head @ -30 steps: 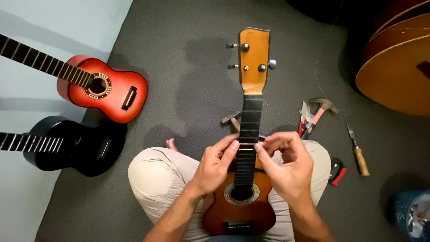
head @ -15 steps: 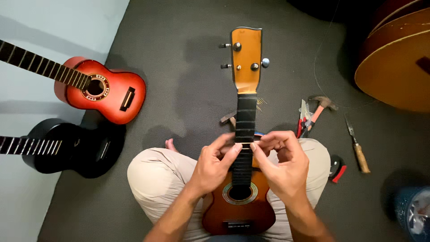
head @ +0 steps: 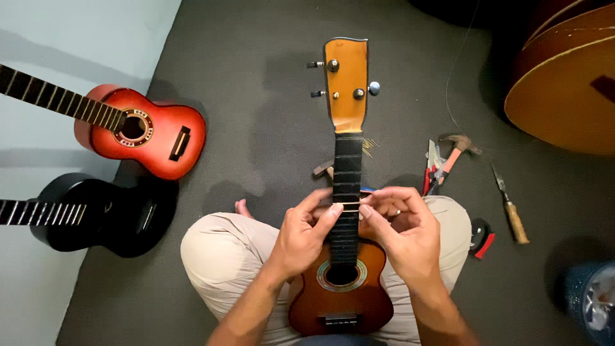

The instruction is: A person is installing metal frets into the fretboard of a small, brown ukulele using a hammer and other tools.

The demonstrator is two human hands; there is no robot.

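small brown ukulele [head: 344, 192] lying face up along the person's lap, body toward them and headstock pointing away over the dark floor. orange-brown sunburst body, round soundhole with a pale ring around it, dark bridge just below the soundhole. the fretboard is black with thin pale frets. headstock is plain orange wood with metal tuner posts, two pegs sticking out on its left edge and one bluish knob on its right edge. can't make out any strings. a thin pale fret piece [head: 349, 205] sits straight across the fretboard, a few frets above the soundhole, pinched at both ends by fingertips.
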